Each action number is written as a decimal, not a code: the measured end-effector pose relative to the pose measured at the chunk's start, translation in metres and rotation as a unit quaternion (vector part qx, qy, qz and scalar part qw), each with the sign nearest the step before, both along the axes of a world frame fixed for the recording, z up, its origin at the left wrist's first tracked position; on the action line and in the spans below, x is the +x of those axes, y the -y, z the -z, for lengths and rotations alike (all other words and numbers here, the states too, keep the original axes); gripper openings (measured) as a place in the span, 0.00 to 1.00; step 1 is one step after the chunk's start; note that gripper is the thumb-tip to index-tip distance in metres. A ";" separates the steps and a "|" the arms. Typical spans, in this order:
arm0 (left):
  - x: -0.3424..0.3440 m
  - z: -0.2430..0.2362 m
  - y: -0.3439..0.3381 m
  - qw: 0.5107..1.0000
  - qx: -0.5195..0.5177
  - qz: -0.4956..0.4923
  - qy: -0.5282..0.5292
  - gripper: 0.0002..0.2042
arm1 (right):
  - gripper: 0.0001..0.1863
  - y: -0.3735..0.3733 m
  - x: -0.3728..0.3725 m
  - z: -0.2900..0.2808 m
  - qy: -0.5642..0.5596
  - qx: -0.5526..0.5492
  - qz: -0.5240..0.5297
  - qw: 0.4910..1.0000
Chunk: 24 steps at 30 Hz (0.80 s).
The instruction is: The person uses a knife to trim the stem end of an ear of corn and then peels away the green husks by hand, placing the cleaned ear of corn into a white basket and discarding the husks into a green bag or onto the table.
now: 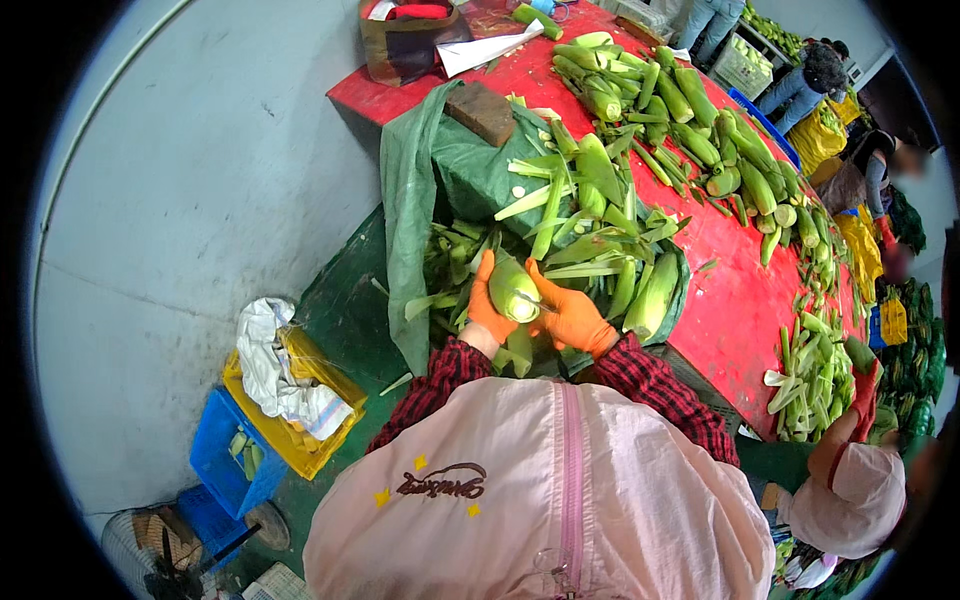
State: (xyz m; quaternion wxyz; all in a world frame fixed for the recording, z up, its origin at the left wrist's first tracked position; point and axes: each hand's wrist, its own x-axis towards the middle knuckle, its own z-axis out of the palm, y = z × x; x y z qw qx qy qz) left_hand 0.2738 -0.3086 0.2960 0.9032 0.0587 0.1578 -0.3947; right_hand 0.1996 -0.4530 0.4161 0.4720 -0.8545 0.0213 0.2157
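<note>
An ear of corn [513,290] in its green husk is held in front of me, its pale cut end toward me. My left hand [487,302], in an orange glove, is closed around its left side. My right hand [575,316], gloved alike, is closed at the cut end, with a thin, dark, blade-like tool partly showing by the fingers. Below and beyond both hands lies a green sheet [408,240] draped into a holder, heaped with husk leaves [550,205]. Another husked ear [652,295] rests on the heap, right of my right hand.
A red table [712,310] curves away rightward, carrying piled corn ears [690,110] and leaf trimmings [812,380]. A brown block [480,112] sits on the sheet. Yellow [340,385] and blue crates [215,450] stand on the floor at left. Other people work along the right side.
</note>
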 end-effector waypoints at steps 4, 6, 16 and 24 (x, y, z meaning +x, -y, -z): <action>-0.007 -0.024 -0.001 0.999 0.043 0.024 0.018 0.18 | 0.45 0.027 0.012 -0.001 0.352 -0.206 -0.154 0.900; -0.007 -0.020 0.003 0.999 0.008 0.032 0.043 0.17 | 0.40 0.024 0.016 -0.020 0.355 -0.190 -0.184 0.897; -0.019 -0.041 -0.003 0.995 0.006 0.096 0.018 0.22 | 0.31 0.014 0.015 -0.015 0.443 -0.211 -0.195 0.849; -0.022 -0.031 0.000 0.995 -0.053 0.032 -0.073 0.17 | 0.21 0.000 0.011 0.007 0.503 -0.224 -0.075 0.831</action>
